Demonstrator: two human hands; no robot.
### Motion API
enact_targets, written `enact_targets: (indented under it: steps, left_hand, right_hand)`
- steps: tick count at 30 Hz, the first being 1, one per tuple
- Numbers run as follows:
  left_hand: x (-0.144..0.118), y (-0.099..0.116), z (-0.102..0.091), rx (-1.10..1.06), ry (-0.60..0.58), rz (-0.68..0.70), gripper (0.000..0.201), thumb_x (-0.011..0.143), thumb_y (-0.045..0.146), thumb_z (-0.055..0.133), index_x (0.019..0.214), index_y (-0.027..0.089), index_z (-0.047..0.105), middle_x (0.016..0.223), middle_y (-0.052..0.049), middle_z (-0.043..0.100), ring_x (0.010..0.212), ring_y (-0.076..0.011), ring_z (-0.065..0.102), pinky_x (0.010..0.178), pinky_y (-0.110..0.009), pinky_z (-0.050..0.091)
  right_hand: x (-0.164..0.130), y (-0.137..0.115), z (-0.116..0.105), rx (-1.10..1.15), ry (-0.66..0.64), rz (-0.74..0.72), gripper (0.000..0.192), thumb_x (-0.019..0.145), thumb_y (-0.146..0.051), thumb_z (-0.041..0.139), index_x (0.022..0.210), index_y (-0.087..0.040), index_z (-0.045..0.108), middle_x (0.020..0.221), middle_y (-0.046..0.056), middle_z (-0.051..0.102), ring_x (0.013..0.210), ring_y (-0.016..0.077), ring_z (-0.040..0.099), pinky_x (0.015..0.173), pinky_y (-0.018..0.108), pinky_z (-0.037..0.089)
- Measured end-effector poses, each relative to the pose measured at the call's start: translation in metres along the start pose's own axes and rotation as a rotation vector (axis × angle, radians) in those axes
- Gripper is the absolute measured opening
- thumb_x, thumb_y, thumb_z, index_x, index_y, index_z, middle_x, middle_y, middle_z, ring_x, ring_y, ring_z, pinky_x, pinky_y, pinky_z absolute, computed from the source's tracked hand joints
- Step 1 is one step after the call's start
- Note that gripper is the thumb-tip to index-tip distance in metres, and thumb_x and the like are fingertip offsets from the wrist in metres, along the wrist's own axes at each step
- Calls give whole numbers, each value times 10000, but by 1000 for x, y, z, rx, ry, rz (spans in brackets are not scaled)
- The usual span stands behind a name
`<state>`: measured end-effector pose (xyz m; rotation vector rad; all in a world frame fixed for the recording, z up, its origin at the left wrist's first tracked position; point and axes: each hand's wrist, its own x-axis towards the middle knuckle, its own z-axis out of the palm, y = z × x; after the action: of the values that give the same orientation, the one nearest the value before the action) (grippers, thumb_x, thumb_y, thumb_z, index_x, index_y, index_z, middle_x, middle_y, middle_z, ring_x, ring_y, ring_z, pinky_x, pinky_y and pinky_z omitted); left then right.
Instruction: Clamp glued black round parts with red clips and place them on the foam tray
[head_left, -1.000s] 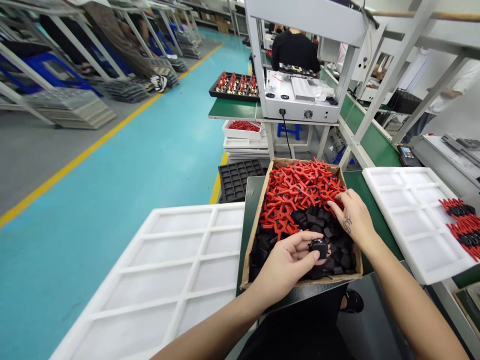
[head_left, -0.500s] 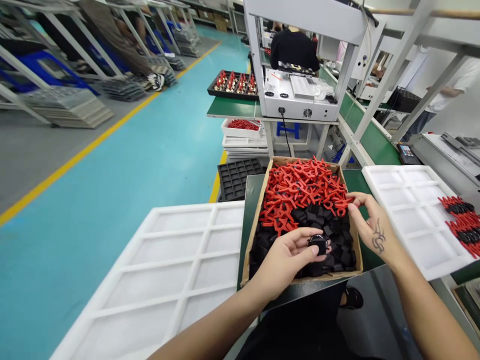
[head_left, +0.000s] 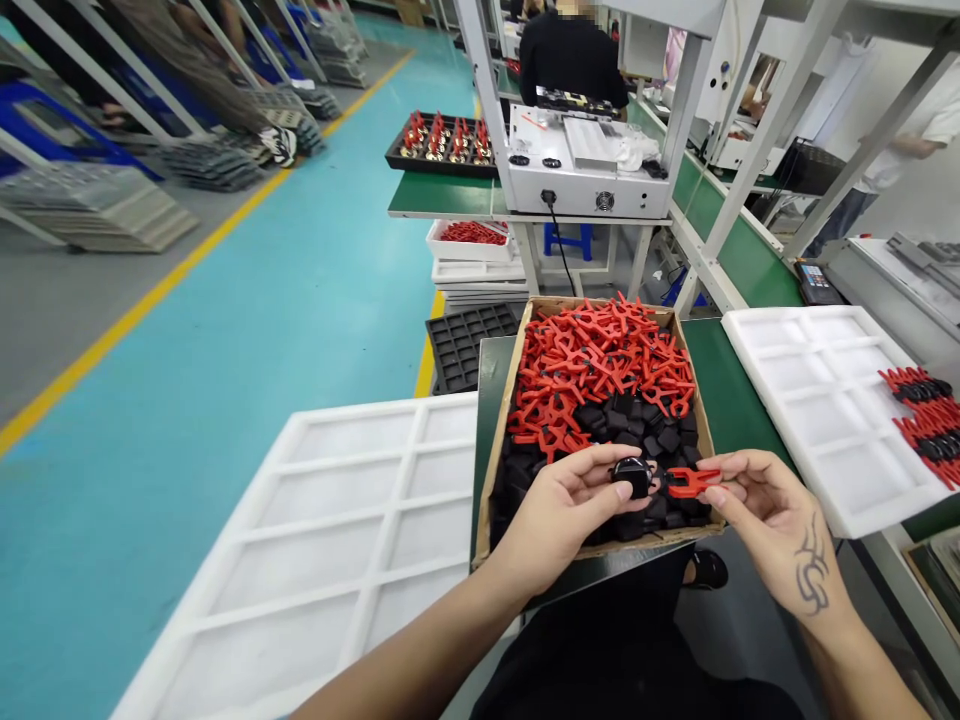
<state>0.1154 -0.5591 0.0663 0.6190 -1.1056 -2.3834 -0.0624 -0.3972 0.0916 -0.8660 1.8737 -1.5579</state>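
My left hand (head_left: 574, 505) is closed on a small black part (head_left: 631, 477) with a glossy face, held over the near half of a cardboard box (head_left: 501, 455). In my right hand (head_left: 765, 510), thumb and fingers pinch the handles of a red spring clamp (head_left: 688, 482). The clamp's jaws point left, close beside the black part; I cannot tell whether they touch. Inside the box, red clamps (head_left: 600, 350) are heaped at the far side. Black pieces (head_left: 637, 425) fill the near side.
A white divided tray (head_left: 330, 510) lies to the left. Another white tray (head_left: 814, 400) at the right bears rows of red clamps with black parts (head_left: 930, 425). Beyond the box stand a white machine (head_left: 592, 185) and a black tray (head_left: 442, 160). A seated person (head_left: 570, 55) is behind it.
My right hand has drawn a red clamp from the heap toward me, bringing it next to the black part. My left hand still holds that part in nearly the same place. The view has shifted slightly.
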Motion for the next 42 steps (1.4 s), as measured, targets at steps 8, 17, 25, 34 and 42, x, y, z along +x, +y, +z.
enact_targets:
  steps: [8,17,25,34,42]
  left_hand:
    - [-2,0,-1,41,-4,9,371,833,293,936,1172,183,834,1124,-98,850,1056,-271,801,961,-423,695]
    - [-4,2,0,93,3,20,384,835,302,931,1187,183,832,1155,-99,848,1068,-274,806,980,-421,689]
    - [-2,3,1,113,5,1,400,825,309,936,1189,182,829,1146,-94,853,1041,-273,819,985,-420,686]
    - [-3,4,1,150,2,-14,425,830,334,929,1207,171,820,1170,-122,849,1022,-296,831,1050,-468,644]
    - [-3,6,2,157,-6,-16,405,825,318,928,1193,182,829,1161,-107,854,1005,-276,832,1028,-434,651]
  right_hand:
    - [3,-5,21,148,17,16,321,880,-427,895,983,-245,651,1064,81,829,766,171,783,767,309,685]
    - [0,-2,28,197,-3,-1,336,880,-395,904,959,-258,607,1063,57,822,832,171,790,792,304,679]
    - [0,-3,28,183,15,1,339,876,-402,902,935,-257,602,1053,56,819,798,173,783,779,316,684]
    - [2,-3,31,224,-15,15,372,858,-424,914,922,-254,589,1036,59,817,779,185,785,780,359,698]
    - [1,-2,29,237,-32,36,354,877,-385,905,925,-255,578,1069,55,817,803,176,792,808,342,699]
